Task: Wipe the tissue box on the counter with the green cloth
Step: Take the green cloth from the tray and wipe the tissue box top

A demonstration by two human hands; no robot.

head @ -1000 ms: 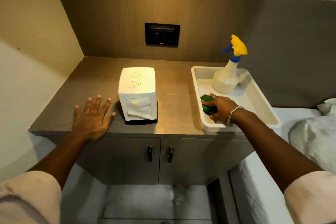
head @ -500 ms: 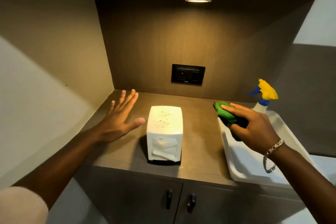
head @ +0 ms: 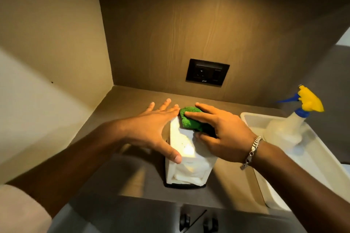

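Counter [head: 121,111], upright tissue box [head: 186,159], opening facing viewer

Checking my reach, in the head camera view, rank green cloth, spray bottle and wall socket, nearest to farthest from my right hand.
From the right hand:
1. Green cloth, under its fingers on the tissue box.
2. Spray bottle, right, in the tray.
3. Wall socket, on the back wall.

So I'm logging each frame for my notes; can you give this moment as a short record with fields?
target: white upright tissue box on the brown wood-grain counter
tool: green microfibre cloth pressed on the box top
right hand: holding the cloth
left hand: open, flat against the box's left side
nearby: clear spray bottle standing in the white plastic tray
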